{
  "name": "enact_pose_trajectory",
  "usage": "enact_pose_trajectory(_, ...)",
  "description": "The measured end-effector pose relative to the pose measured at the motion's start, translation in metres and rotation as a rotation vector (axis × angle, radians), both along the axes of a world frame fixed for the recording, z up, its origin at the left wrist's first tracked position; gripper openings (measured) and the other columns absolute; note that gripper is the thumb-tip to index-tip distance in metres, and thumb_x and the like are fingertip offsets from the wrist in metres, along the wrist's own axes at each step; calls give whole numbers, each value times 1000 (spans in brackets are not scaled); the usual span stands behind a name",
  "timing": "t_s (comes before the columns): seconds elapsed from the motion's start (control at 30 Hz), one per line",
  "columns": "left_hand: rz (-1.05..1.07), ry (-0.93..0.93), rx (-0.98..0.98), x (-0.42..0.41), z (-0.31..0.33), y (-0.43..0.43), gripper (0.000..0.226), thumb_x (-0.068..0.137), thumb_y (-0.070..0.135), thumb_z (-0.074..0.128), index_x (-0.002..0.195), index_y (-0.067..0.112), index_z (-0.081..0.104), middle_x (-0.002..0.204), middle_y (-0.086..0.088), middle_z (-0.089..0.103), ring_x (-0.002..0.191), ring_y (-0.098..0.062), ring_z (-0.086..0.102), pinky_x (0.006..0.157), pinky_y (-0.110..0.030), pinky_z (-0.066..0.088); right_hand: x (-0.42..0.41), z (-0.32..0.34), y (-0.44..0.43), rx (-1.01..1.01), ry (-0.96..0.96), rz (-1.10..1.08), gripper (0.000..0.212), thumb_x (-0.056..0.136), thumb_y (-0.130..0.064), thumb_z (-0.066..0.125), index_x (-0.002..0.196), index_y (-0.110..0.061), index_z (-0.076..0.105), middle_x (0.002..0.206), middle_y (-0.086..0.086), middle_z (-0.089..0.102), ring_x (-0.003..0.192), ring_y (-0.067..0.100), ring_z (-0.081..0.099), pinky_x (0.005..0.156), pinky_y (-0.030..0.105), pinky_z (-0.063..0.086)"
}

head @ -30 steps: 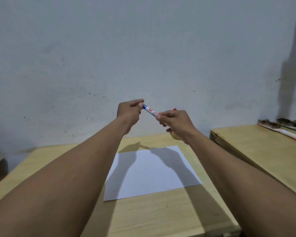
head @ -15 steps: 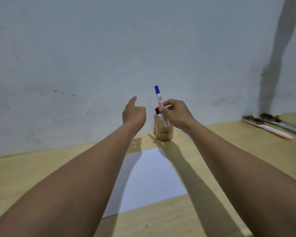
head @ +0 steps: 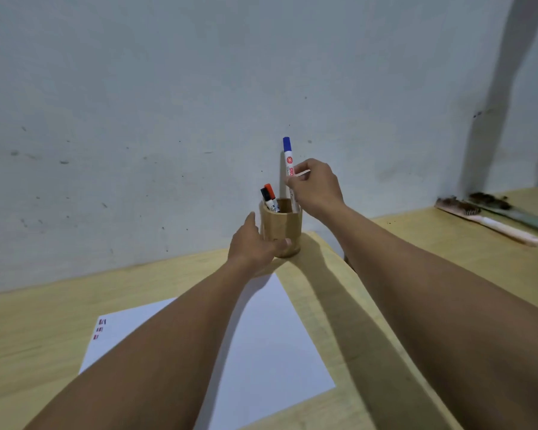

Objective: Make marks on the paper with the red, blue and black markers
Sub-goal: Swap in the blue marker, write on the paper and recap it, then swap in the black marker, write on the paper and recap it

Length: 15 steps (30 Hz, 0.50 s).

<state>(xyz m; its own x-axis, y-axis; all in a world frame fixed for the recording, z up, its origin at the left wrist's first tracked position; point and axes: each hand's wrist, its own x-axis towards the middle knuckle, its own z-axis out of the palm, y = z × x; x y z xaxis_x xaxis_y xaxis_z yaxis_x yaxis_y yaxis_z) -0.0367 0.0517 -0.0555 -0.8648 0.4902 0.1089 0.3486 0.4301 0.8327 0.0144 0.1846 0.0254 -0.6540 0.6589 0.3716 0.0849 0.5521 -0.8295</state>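
Note:
My right hand [head: 316,189] holds the blue marker [head: 288,159] upright, cap up, with its lower end at the mouth of a wooden cup [head: 281,228]. The red marker [head: 270,193] and the black marker [head: 265,195] lean in the cup's left side. My left hand [head: 255,246] wraps the cup's lower left side, thumb across its front. The white paper [head: 261,346] lies on the wooden table [head: 28,336] under my left forearm. Small red marks [head: 101,328] show near the paper's left edge.
The cup stands at the table's far edge, close to the grey wall [head: 199,88]. A second wooden table [head: 479,262] adjoins on the right and carries two brushes [head: 491,218] near the wall.
My right hand has lowered the capped blue marker to the cup's mouth. My left hand has dropped from beside the cup and closed around it. The camera has tilted down, showing more paper.

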Motion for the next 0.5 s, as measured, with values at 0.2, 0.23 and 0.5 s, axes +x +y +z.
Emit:
enact_pose_trajectory(0.2,3,39,89,3,-6,13,69,75,33,81,135,19,51,126,0,65,102,-16,59,82,-28,46,-11,-6,7,-96,73,10,16,95,-20,67,111,-16,66,83,-6,66,85,19,69,71,33,56)
enact_pose_trajectory(0.23,5,40,105,3,-8,14,64,76,32,81,133,19,53,123,1,66,101,-17,61,83,-30,49,-13,-6,8,-106,82,10,15,95,-19,68,109,-17,66,85,-5,68,86,19,69,74,35,57)
enact_pose_trajectory(0.5,18,58,126,0,-13,16,57,78,30,77,129,19,55,112,4,65,101,-18,64,86,-34,54,-16,-12,13,29,-83,-26,6,96,-20,66,100,-16,67,89,0,66,77,15,64,62,27,49)
